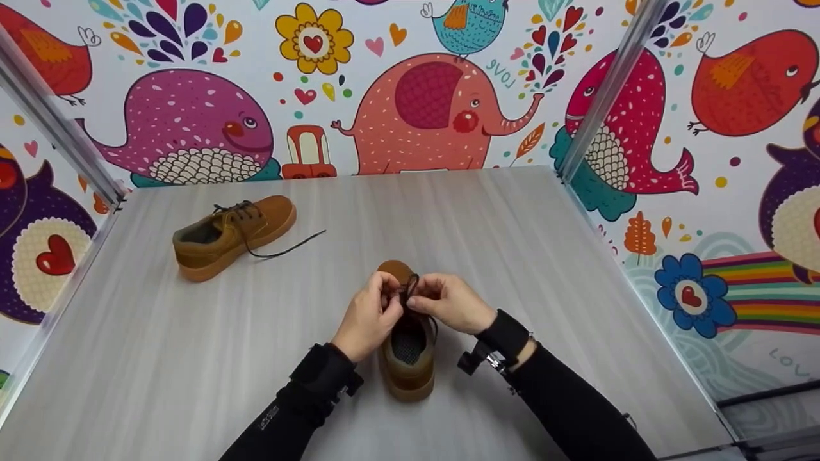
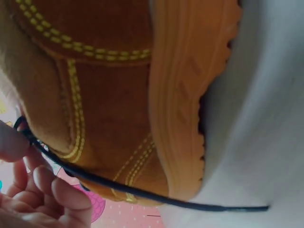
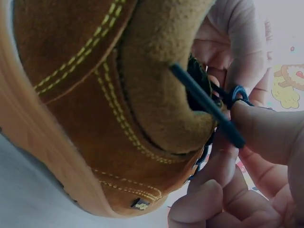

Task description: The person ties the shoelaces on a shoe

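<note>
A tan shoe (image 1: 407, 383) with yellow stitching (image 2: 78, 114) stands upright on the table, toe pointing away from me. Over its tongue, my left hand (image 1: 366, 322) and right hand (image 1: 453, 305) work close together on the dark shoelace (image 1: 414, 280). The left thumb and fingers pinch the lace, whose free end (image 2: 228, 208) hangs across the shoe's side in the left wrist view. In the right wrist view, the right thumb (image 3: 268, 130) pinches a small lace loop (image 3: 238, 94) against the fingers. A stiff lace tip (image 3: 209, 107) sticks out before the padded collar (image 3: 156, 80).
Another tan shoe (image 1: 240, 237) lies at the back left of the wood-grain table (image 1: 512, 237), its lace end (image 1: 288, 250) trailing to the right. Walls printed with cartoon animals (image 1: 423, 115) and metal posts (image 1: 608, 96) bound the table at the back and sides.
</note>
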{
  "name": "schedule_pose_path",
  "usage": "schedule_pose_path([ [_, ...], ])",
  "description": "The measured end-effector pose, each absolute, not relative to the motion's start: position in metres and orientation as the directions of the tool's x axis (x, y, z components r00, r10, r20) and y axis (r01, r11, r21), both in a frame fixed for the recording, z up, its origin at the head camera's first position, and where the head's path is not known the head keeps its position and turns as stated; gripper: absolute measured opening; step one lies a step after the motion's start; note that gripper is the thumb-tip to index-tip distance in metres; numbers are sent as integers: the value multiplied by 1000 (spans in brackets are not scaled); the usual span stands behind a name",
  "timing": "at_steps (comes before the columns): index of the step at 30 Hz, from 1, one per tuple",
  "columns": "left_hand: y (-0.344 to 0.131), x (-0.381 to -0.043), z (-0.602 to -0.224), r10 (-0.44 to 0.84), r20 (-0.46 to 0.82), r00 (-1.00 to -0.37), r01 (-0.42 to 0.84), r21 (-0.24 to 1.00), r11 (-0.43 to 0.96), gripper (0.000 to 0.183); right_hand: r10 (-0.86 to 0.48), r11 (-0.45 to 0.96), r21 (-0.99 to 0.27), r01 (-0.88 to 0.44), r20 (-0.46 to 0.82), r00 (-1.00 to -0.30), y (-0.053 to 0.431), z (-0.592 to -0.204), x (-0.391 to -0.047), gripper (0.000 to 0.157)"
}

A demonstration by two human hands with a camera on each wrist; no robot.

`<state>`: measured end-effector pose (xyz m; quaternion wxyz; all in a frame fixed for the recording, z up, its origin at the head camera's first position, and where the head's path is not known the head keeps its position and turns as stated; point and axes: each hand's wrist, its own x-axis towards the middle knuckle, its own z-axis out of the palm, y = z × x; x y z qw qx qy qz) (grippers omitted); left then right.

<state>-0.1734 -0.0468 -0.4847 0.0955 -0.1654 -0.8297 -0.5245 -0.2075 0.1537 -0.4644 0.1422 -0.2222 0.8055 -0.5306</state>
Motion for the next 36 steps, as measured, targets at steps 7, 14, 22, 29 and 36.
schedule_pose_path([
  [7,-53,-174,-485,174,226,-958,276,891,361,20,-517,343,-917,-202,-5,-856,157,-469,-209,10],
  [14,-60,-172,-488,190,237,-953,297,861,412,15,-516,343,-920,-188,-17,-857,160,-471,-210,10],
  [22,-61,-172,-489,158,203,-966,251,880,402,10,-507,352,-927,-130,-72,-859,165,-472,-209,15],
  [29,-61,-174,-492,140,207,-968,247,877,412,12,-458,257,-963,-81,-47,-888,171,-475,-211,34],
  [36,-59,-175,-493,148,234,-961,276,860,429,13,-435,196,-961,-196,94,-895,165,-472,-215,39],
])
